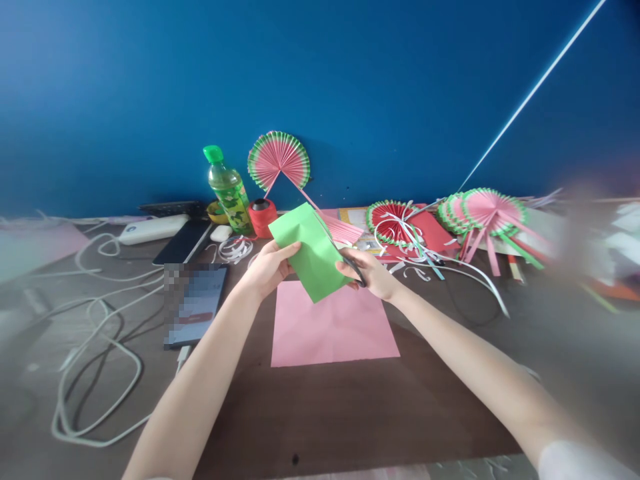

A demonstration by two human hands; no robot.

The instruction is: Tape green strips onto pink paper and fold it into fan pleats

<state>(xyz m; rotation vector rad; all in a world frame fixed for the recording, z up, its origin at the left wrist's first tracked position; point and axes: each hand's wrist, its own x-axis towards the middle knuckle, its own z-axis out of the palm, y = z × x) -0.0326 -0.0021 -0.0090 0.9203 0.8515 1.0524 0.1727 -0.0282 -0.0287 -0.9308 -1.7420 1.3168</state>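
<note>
A sheet of green paper [315, 257] is held up, tilted, above the table. My left hand [273, 267] grips its left side, thumb on top. My right hand [373, 272] is closed around a pair of scissors with dark handles [354, 267]. The scissor blades lie along the upper right edge of the green paper, and the right fingers are at the paper's right corner. How far the blades are apart I cannot tell. Below the hands, a sheet of pink paper [333, 330] lies flat on the table.
A pink and green paper fan [279, 160] leans against the blue wall. Left stand a green-capped bottle [229, 193], a red thread spool [262, 217], a phone [197, 307] and a looping white cable [135, 380]. Right lie several folded fans [493, 212], a red fan [387, 225] and white strips [475, 261].
</note>
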